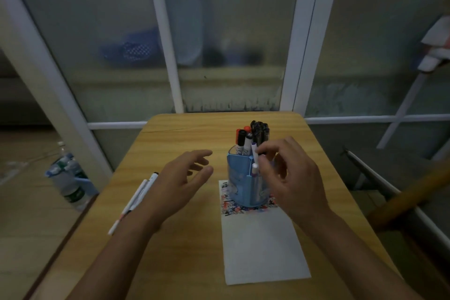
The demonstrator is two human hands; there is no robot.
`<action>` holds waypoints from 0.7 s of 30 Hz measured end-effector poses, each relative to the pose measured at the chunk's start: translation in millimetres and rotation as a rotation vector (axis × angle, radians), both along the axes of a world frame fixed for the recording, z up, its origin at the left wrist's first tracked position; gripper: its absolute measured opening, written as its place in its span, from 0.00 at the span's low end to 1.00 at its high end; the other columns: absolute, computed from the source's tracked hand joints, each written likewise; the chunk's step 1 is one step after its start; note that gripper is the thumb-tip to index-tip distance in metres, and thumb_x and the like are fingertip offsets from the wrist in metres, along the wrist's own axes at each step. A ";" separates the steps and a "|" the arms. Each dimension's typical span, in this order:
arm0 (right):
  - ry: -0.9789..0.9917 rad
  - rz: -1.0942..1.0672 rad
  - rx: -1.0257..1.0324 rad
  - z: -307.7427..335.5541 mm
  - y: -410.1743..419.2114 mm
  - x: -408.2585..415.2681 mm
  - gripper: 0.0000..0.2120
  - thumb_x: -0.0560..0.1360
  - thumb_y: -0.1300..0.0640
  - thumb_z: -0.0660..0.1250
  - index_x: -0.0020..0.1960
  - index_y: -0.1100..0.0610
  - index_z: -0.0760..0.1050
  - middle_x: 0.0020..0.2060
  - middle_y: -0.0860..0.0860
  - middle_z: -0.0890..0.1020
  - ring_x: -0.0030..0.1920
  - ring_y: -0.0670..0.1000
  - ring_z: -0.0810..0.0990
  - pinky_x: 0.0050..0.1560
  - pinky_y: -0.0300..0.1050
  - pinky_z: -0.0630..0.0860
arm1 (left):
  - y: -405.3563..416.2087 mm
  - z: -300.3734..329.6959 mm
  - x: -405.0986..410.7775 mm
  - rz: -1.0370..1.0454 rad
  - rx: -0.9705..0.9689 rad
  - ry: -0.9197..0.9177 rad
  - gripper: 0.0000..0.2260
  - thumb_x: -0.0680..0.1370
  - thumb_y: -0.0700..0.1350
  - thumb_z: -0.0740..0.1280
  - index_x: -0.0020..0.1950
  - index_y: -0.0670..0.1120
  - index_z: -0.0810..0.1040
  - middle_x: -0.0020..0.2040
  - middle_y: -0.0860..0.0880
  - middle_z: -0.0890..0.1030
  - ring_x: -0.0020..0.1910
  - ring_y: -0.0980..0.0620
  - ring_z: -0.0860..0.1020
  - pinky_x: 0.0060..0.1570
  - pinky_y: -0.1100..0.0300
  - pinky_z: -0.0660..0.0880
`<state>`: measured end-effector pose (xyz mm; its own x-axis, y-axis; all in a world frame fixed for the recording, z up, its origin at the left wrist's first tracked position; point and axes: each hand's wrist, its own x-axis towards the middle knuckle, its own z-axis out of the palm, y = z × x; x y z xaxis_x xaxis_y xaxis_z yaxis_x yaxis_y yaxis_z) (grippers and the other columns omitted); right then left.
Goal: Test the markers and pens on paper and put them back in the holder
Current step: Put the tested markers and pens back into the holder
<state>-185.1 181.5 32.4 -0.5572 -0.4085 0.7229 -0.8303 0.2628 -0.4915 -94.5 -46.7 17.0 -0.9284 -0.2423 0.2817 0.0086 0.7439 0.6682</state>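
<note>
- Head view looks down on a wooden tabletop with a blue holder standing on the far end of a sheet of paper.
- Holder: upright, packed with black, red and white markers at its back; its base sits on a band of coloured scribbles across the paper's far end.
- Right hand: at the holder's near right side, fingertips pinching a white pen with a purple tip, the grip narrow round it. The pen stands nearly upright over a front compartment of the holder; whether its lower end is already seated I cannot tell.
- Left hand: hovers left of the holder, fingers relaxed and spread, holding nothing and not touching the holder.
- Two more pens lie side by side on the tabletop, well left of the holder and partly hidden by the left forearm.
- Step in hand, as I judge it: returning a tested pen to the holder.
- Next move likely calls for letting the pen slide down into its compartment, releasing it, then reaching left of the holder for a loose pen. The paper nearer than the holder is blank, with room for more test strokes.
</note>
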 end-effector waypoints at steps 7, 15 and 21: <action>0.178 0.251 0.217 -8.9 -47.2 55.3 0.05 0.79 0.55 0.64 0.53 0.51 0.77 0.44 0.43 0.75 0.41 0.40 0.74 0.39 0.37 0.73 | -58.0 0.2 51.2 0.147 -0.132 -0.007 0.13 0.79 0.52 0.65 0.64 0.59 0.76 0.58 0.61 0.78 0.56 0.64 0.75 0.56 0.59 0.75; 0.269 0.372 0.671 -49.3 -96.2 63.5 0.21 0.77 0.54 0.65 0.69 0.48 0.70 0.62 0.45 0.77 0.54 0.49 0.78 0.44 0.44 0.76 | -96.9 -9.6 95.6 0.259 -0.247 -0.175 0.15 0.79 0.51 0.67 0.65 0.60 0.75 0.59 0.60 0.73 0.57 0.60 0.73 0.57 0.58 0.73; 0.362 0.419 0.730 -61.1 -131.3 66.1 0.21 0.76 0.61 0.68 0.68 0.50 0.73 0.64 0.50 0.78 0.55 0.54 0.79 0.45 0.49 0.77 | -100.9 -10.1 98.6 0.243 -0.242 -0.174 0.17 0.79 0.52 0.66 0.67 0.62 0.72 0.59 0.60 0.74 0.56 0.60 0.74 0.56 0.57 0.75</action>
<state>-119.0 50.1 -28.7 -0.0504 -0.9503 0.3072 -0.9987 0.0489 -0.0124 4.1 -147.6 7.0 -0.8912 -0.4068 0.2007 -0.2855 0.8468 0.4488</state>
